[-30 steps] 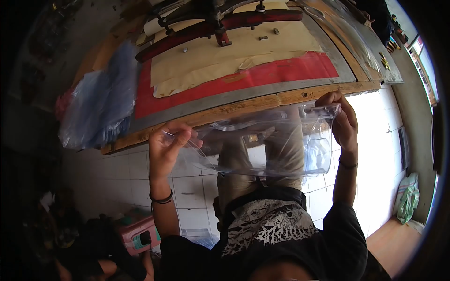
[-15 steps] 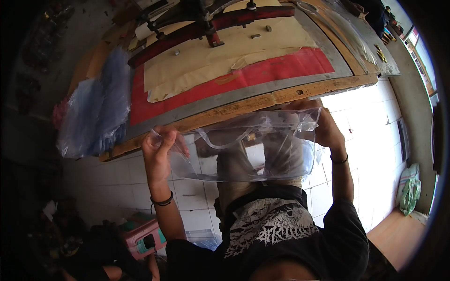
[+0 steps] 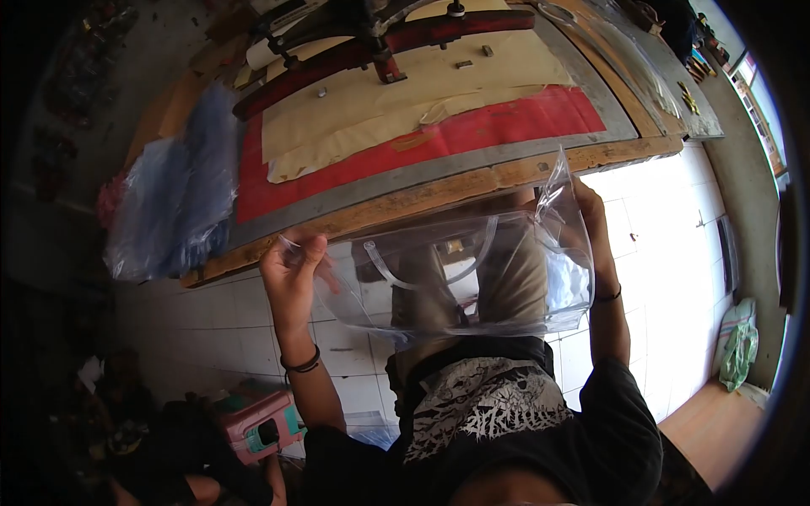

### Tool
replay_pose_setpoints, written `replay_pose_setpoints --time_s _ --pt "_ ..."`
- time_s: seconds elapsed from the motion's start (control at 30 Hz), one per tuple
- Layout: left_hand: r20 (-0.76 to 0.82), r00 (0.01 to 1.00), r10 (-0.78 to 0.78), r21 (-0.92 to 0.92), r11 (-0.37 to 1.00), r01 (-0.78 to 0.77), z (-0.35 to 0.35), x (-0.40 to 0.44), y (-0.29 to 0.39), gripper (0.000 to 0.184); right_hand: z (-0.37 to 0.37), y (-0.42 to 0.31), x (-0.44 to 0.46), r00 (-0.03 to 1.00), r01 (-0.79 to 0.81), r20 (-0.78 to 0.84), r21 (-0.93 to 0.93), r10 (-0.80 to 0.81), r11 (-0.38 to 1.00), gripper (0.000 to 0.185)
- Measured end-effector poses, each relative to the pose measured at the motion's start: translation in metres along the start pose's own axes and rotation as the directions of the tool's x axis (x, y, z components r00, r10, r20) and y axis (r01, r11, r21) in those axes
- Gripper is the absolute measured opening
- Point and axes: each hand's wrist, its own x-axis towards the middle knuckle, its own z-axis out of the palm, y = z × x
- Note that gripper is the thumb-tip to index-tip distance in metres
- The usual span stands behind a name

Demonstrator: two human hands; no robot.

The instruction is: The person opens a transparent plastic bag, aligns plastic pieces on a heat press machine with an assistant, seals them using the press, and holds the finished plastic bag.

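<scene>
A clear plastic bag with a curved strap handle is stretched in front of my lap, below the table's front edge. My left hand pinches its left end, thumb on the near side and some fingers seen through the film. At the other end, my right hand is closed on the bag's right side, its fingers partly hidden by creased plastic. A pointed corner of the film stands up beside that hand. My legs and the floor show through the bag.
The wooden-edged table carries a red sheet, tan paper and a dark red metal press frame. Folded clear plastic hangs over its left side. A person is near a pink stool at lower left.
The bag's right corner has risen into a point, and its right side has shifted right and creased. The handle loop now hangs more openly. My left hand has barely moved.
</scene>
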Motion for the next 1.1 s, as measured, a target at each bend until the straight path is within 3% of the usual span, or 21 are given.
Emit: replay_pose_setpoints --time_s 0.03,0.13,0.17,0.27,0.43,0.53,0.63,0.77,0.87,0.97,1.07,1.1 --pt "-0.028 1.0 0.001 0.001 1.0 -0.001 -0.002 -0.001 -0.002 0.019 -0.007 0.001 -0.001 0.991 -0.028 0.135 0.045 0.021 0.999 0.032" --pt "-0.077 0.997 -0.003 -0.002 1.0 0.003 -0.001 -0.004 -0.003 0.018 -0.019 0.0 -0.004 0.946 -0.041 0.315 0.353 -0.077 0.935 0.038" --pt "-0.087 0.996 -0.008 -0.006 1.0 0.007 0.001 -0.006 -0.003 0.018 -0.025 0.001 -0.003 0.919 0.017 0.377 0.256 -0.116 0.966 0.042" --pt "-0.042 0.999 -0.016 0.004 1.0 0.016 -0.001 -0.007 -0.002 0.017 -0.024 -0.002 -0.001 0.922 0.117 0.374 -0.025 -0.099 0.993 0.046" --pt "-0.003 0.999 -0.033 0.006 0.999 0.033 -0.001 -0.006 -0.002 0.019 -0.011 0.005 -0.005 0.976 0.212 0.075 -0.153 -0.202 0.965 0.046" --pt "-0.008 0.999 -0.037 0.006 0.999 0.037 0.001 -0.006 -0.004 0.02 -0.008 0.015 -0.007 0.978 0.209 0.013 -0.175 -0.21 0.962 0.042" --pt "-0.017 0.999 -0.035 0.011 0.999 0.035 0.001 -0.007 -0.002 0.02 -0.017 0.006 0.001 0.979 0.088 0.175 0.125 -0.109 0.988 0.04" --pt "-0.018 1.0 -0.015 -0.015 1.0 0.015 -0.003 -0.01 -0.003 0.02 -0.025 -0.004 0.002 0.957 0.083 0.282 -0.035 -0.07 0.996 0.043" --pt "-0.032 0.999 -0.033 -0.006 0.999 0.033 0.001 -0.01 -0.004 0.019 -0.02 -0.005 0.001 0.978 0.033 0.209 -0.219 0.014 0.975 0.037" --pt "-0.003 1.0 -0.024 -0.003 1.0 0.024 -0.001 -0.011 -0.006 0.021 -0.02 -0.001 0.0 0.984 -0.061 0.152 -0.193 0.091 0.979 0.032" --pt "0.003 0.998 0.065 -0.024 0.998 -0.065 0.001 -0.011 -0.006 0.025 -0.016 0.002 0.002 0.986 -0.099 0.136 0.035 0.094 0.994 0.032" --pt "0.022 0.997 0.068 -0.037 0.997 -0.068 0.002 -0.01 -0.004 0.025 -0.017 0.003 0.002 0.985 -0.09 0.148 0.022 0.086 0.996 0.031"
